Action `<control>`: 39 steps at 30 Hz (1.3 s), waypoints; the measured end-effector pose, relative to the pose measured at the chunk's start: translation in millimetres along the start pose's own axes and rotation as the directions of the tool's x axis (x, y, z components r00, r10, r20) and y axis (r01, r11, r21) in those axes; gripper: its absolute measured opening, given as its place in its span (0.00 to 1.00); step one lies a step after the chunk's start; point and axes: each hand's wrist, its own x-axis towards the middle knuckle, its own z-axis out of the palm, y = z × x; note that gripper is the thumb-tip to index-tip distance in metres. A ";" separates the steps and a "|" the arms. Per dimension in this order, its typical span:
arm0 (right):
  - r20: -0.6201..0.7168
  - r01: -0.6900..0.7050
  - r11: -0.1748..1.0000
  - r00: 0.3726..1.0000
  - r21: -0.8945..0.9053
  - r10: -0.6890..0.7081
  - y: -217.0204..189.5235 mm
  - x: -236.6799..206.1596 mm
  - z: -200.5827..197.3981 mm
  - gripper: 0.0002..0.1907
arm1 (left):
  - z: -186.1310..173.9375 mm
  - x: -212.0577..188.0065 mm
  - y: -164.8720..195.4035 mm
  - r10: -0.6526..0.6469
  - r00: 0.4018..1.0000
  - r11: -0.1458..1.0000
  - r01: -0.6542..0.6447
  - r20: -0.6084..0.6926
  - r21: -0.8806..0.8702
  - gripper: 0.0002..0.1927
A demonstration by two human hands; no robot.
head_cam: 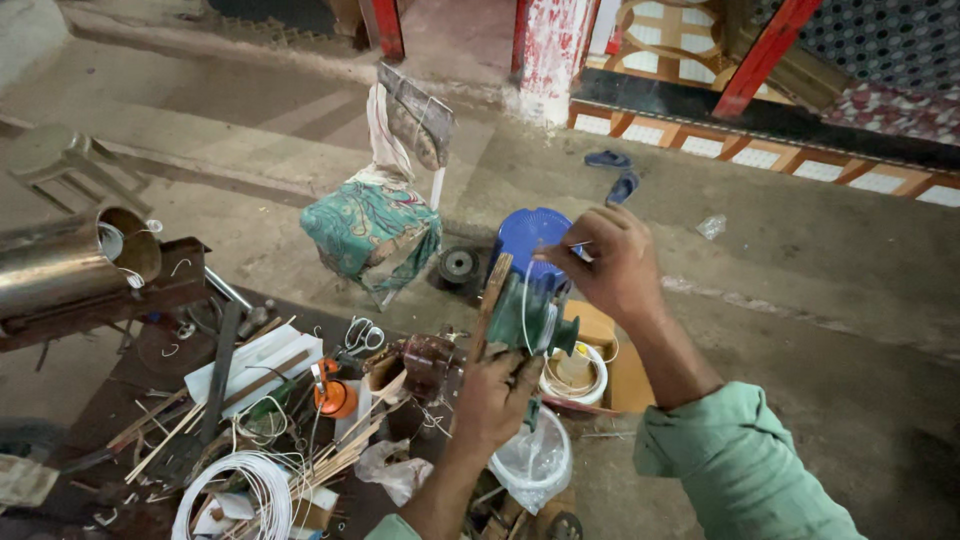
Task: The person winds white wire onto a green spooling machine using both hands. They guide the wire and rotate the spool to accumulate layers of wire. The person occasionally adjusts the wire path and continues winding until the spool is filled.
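Our left hand [497, 395] grips a green motor part [528, 318] from below, above the bench's right edge; right hand [608, 265] pinches a thin white wire [524, 300] w/ fingertips. Part looks heavy, rigid; wire springy, kinks easily, best held near its end. Wire coil [235, 492], scissors [358, 335], sticks [340, 455] crowd the bench [130, 385]; blue stool [530, 240] behind

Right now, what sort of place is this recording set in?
Probably an open-air repair workshop at street level. A cluttered workbench holds a white wire coil and scattered sticks; the left hand holds a green winding part while the right hand pulls a thread; bare concrete ground surrounds.
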 end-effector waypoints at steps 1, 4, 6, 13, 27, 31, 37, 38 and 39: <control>-0.024 0.154 0.988 0.988 -0.031 -0.154 -8.7 4.7 -5.6 0.18 | 0.9 1.5 -3.0 -0.022 1.000 0.999 0.021 0.022 0.033 0.19; -0.023 0.231 0.972 0.972 -0.040 -0.232 -8.9 14.0 -10.0 0.20 | 1.1 4.5 -5.3 -0.262 0.952 0.953 0.281 0.158 -0.115 0.21; -0.031 0.099 0.992 0.994 -0.080 -0.102 13.2 11.8 -0.3 0.21 | -0.1 5.3 -1.3 -0.166 0.981 0.974 0.179 0.103 -0.136 0.21; 0.421 -0.753 0.439 0.645 0.490 0.638 104.5 -84.7 96.7 0.09 | 4.9 4.8 10.7 -0.205 0.976 0.974 0.196 0.068 0.117 0.23; 0.600 -0.910 0.085 0.336 0.406 0.726 61.7 -184.9 114.0 0.15 | -1.0 -17.5 0.5 -0.157 0.977 0.908 0.086 0.142 0.411 0.24; 0.533 -0.864 0.223 0.461 0.451 0.709 58.7 -207.5 129.0 0.20 | -1.0 -18.8 -6.0 -0.345 0.920 0.801 0.186 0.184 0.569 0.22; 0.560 -0.917 0.186 0.366 0.353 0.743 61.3 -227.3 143.3 0.20 | -15.6 -22.0 -51.1 0.041 0.948 0.960 -0.125 0.315 0.252 0.14; 0.570 -0.928 0.174 0.342 0.329 0.747 59.6 -230.2 144.1 0.20 | -16.7 -24.4 -55.9 -0.083 0.946 0.977 0.016 0.313 0.213 0.14; 0.581 -0.916 0.183 0.371 0.358 0.725 56.9 -233.8 144.9 0.19 | -18.1 -27.2 -59.3 -0.205 0.926 0.972 0.156 0.316 0.173 0.15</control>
